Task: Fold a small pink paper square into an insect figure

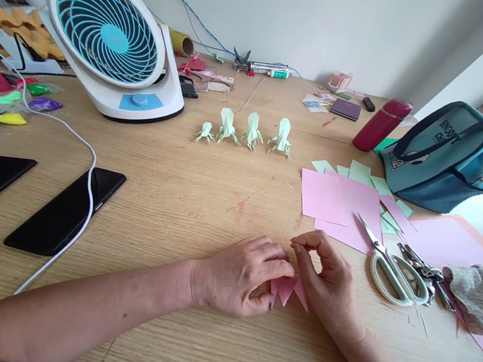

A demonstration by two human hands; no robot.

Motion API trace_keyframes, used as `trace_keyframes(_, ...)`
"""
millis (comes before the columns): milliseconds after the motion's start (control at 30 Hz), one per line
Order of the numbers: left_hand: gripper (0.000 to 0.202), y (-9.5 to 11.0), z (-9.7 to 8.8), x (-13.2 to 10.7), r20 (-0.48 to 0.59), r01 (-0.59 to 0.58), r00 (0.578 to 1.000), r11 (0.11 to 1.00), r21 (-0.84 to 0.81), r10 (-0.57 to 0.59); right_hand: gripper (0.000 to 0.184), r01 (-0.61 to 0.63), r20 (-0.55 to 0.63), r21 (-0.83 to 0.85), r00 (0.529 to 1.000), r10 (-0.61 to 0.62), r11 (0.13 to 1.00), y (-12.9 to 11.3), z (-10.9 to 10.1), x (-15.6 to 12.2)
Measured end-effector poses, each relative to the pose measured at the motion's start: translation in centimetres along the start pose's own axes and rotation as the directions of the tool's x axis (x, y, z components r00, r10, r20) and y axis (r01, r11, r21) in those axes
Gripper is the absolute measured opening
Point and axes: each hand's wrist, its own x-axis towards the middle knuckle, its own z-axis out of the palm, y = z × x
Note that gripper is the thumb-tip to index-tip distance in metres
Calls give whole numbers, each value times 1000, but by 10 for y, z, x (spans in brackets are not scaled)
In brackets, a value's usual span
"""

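A small piece of folded pink paper [284,288] with pointed tips is held low over the wooden table, near its front. My left hand [245,275] grips it from the left, fingers closed over its upper part. My right hand [329,279] is beside it on the right, thumb and index finger pinched together above the paper's edge. What lies between those fingertips is too small to make out. Further back stand several pale green folded paper figures [252,131] in a row.
Pink paper sheets [323,196], green paper pieces [361,172] and scissors [395,270] lie at right, near a grey cloth [476,295]. A red flask [381,124] stands by a teal bag [449,157]. At left are a fan [111,46], two black phones [67,212] and a white cable [90,195].
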Motion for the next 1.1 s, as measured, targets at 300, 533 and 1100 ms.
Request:
trace_keyframes(300, 14, 3, 8, 0, -159, 153, 973, 984, -92, -166, 7, -108, -6, 51, 994, 108, 993, 9, 2, -4)
trace_keyframes(533, 5, 3, 2, 4, -247, 368, 811, 791, -489, -530, 10, -154, 121, 178, 984, 134, 972, 8, -1, -3)
trace_keyframes(1100, 6, 1, 1, 4, -293, 271, 798, 749, -605, -526, 6, -80, 191, 288, 981, 25, 954, 4, -3, -1)
